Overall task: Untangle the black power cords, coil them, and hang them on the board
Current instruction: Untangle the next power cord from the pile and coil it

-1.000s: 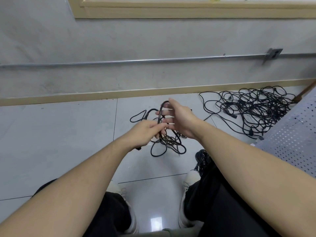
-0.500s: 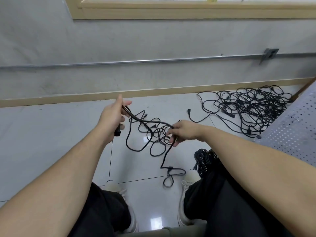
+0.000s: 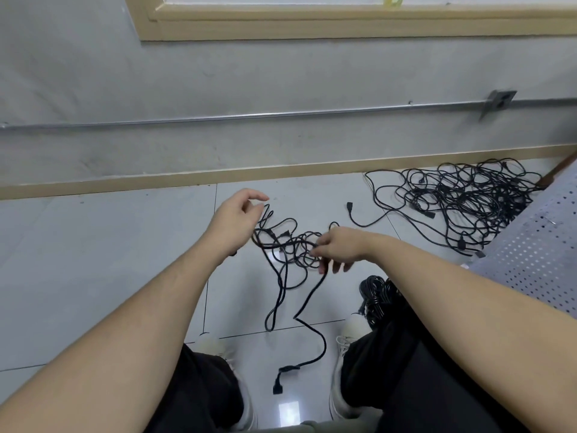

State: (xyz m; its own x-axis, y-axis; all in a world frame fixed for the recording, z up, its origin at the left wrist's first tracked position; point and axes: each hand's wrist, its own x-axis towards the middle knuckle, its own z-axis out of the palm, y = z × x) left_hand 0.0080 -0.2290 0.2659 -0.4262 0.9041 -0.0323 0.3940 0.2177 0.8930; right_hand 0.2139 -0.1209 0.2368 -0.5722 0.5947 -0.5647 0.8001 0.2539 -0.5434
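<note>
Fingers of the right hand [image 3: 338,245] were curled and pinching a strand of the black power cord [image 3: 288,248], with a length hanging from them down to its plug end [image 3: 278,384] between the shoes. Left hand [image 3: 235,220] was raised just left of the knot, fingers loosely curled; can't tell if a loop was actually caught in them. Tangle sat between the two hands, long axis roughly left-right, touching the right fingertips, so the right hand was nearer. Judgement: next pull should go outward, hands apart. Bigger cord pile [image 3: 462,201] lay well apart, far right by the wall. Coiled bundle [image 3: 374,295] sat by the right knee, beside the perforated board [image 3: 537,254]. No containers in view.
</note>
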